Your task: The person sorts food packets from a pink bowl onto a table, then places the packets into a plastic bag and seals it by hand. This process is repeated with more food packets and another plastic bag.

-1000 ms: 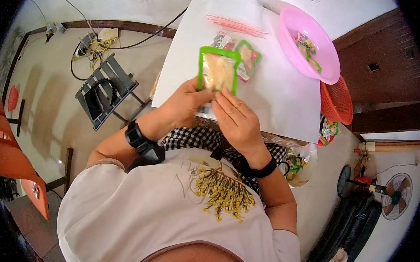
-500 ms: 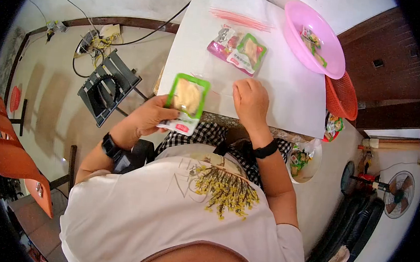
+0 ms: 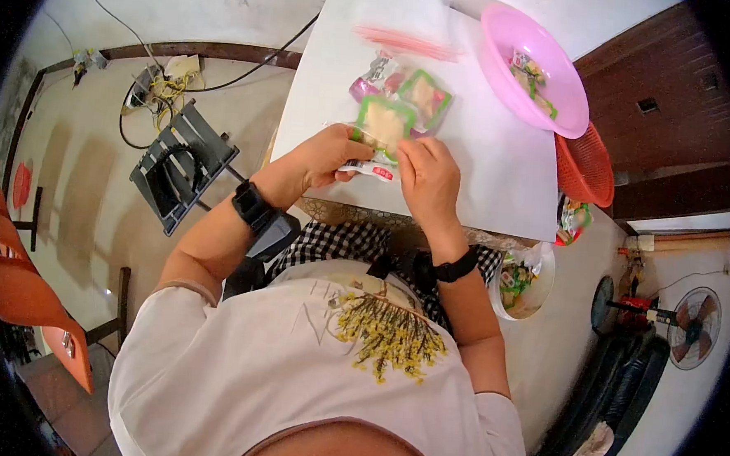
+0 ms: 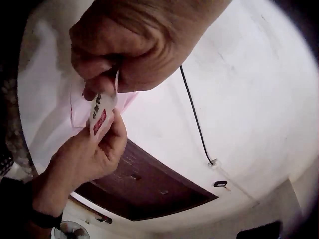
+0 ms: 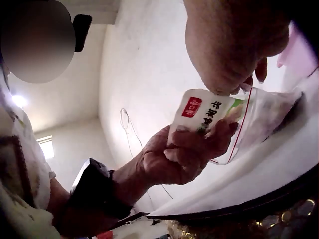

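Note:
A flat food packet (image 3: 384,123) with a green border, a pale filling and a white end with a red label is held over the near half of the table. My left hand (image 3: 336,154) grips its left side near the white end. At the lower right, my right hand (image 3: 431,182) pinches the edge of a clear zip bag (image 5: 266,114) with a red line along its mouth. The packet's green part (image 5: 238,105) reaches into that mouth in the right wrist view, while its white end (image 5: 194,107) sticks out. Just beyond lie a second green-bordered packet (image 3: 426,97) and a purple-and-white one (image 3: 372,84).
Flat clear bags with red edges (image 3: 408,42) lie at the table's far side. A pink basin (image 3: 488,49) holding packets stands at the far right, above a red basket (image 3: 587,169). A white bucket (image 3: 543,295) with packets and a grey folding stool (image 3: 182,165) flank the table.
Half a second ago the left hand held the packet low at the left, apart from the right hand. Now it has moved up and right, and both hands meet at the packet and bag.

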Demonstrator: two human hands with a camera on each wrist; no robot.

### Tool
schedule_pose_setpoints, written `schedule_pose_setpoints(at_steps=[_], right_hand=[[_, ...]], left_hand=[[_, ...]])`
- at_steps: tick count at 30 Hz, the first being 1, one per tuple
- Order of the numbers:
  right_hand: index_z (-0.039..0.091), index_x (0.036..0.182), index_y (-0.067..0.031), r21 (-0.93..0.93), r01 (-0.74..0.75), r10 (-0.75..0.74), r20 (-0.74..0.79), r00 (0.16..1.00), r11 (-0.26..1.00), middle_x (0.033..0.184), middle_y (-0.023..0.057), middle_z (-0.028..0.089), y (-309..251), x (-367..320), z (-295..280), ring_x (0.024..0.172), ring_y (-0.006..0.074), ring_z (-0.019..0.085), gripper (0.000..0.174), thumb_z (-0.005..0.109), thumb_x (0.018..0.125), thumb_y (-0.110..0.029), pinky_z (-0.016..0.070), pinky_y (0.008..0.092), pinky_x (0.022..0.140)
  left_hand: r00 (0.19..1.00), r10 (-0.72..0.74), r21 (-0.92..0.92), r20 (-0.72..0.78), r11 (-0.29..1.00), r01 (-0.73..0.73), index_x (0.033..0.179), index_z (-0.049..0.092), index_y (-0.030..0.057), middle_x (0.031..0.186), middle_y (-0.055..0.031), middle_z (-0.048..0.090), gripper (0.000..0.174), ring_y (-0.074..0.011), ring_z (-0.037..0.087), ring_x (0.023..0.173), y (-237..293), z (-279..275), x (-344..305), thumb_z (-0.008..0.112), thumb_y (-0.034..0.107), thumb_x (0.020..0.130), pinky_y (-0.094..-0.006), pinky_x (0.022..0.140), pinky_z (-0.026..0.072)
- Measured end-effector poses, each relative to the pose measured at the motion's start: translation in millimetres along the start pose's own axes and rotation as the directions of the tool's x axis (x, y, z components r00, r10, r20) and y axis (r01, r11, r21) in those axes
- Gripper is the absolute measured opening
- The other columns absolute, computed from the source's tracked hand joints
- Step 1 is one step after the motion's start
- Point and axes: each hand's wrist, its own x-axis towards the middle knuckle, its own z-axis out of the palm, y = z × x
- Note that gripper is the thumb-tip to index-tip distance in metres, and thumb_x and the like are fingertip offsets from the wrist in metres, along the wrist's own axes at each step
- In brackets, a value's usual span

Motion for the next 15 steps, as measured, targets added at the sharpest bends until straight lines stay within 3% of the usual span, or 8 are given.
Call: schedule_pose_setpoints(at_steps=[2,6,9,12,13,15], right_hand=[[0.066,0.09,-0.0056,0.012,-0.012,0.012,0.007,1.0,1.0,0.083,0.0094,0.061,-4,3,-2,0.075,0.03,0.06,0.011,0.067,0.08,-0.007,0.0487,0.0386,0.064],[0.066,0.09,-0.0071,0.103,-0.065,0.062,0.036,0.997,0.993,0.084,0.0086,0.061,-6,1,3,0.077,0.0307,0.06,0.011,0.068,0.08,-0.01,0.0484,0.0411,0.065],[0.066,0.091,-0.0072,0.098,-0.036,0.035,0.011,0.999,0.995,0.084,0.0086,0.061,-5,1,7,0.077,0.0305,0.06,0.011,0.068,0.081,-0.011,0.0484,0.0413,0.066],[0.066,0.09,-0.0075,0.116,-0.048,0.048,0.007,0.999,0.992,0.085,0.0086,0.062,-4,2,8,0.077,0.0303,0.06,0.011,0.068,0.08,-0.011,0.0485,0.0408,0.066],[0.066,0.09,-0.0076,0.123,-0.045,0.045,0.005,0.999,0.991,0.085,0.0085,0.062,-4,2,8,0.077,0.0303,0.06,0.011,0.068,0.08,-0.011,0.0485,0.0408,0.066],[0.067,0.09,-0.0077,0.136,-0.041,0.041,0.001,0.999,0.99,0.084,0.0083,0.062,-3,2,9,0.077,0.0303,0.06,0.011,0.068,0.08,-0.011,0.0486,0.0407,0.066]], left_hand=[[0.999,-0.033,0.151,0.004,0.988,0.032,0.102,0.06,0.0023,0.073,-0.0016,0.059,0.018,-0.0041,0.047,0.046,11,-2,9,0.06,0.012,0.087,-0.0189,0.033,0.0278],[0.992,0.113,0.134,-0.051,0.985,-0.105,0.102,0.06,0.0053,0.067,0.0015,0.057,0.019,-0.0045,0.044,0.043,24,3,23,0.06,0.019,0.089,-0.0196,0.034,0.0253],[0.976,0.213,-0.187,-0.04,0.958,-0.217,0.108,0.059,0.0076,0.08,0.0007,0.061,0.018,-0.0057,0.053,0.056,10,-2,38,0.057,0.013,0.091,-0.02,0.04,0.0369],[0.958,0.252,-0.489,-0.134,0.824,-0.285,0.113,0.058,0.0079,0.096,-0.0013,0.063,0.022,-0.008,0.059,0.074,-14,12,35,0.053,0.006,0.092,-0.0209,0.056,0.048],[0.941,0.282,-0.535,-0.189,0.774,-0.34,0.117,0.055,-0.0003,0.106,-0.0098,0.062,0.027,-0.0145,0.061,0.085,-20,19,30,0.045,0.0,0.093,-0.0243,0.068,0.0514],[0.951,0.238,-0.537,-0.198,0.785,-0.308,0.119,0.054,-0.0008,0.107,-0.0103,0.063,0.027,-0.0154,0.062,0.086,-35,16,32,0.046,0.002,0.093,-0.0249,0.069,0.0518]])
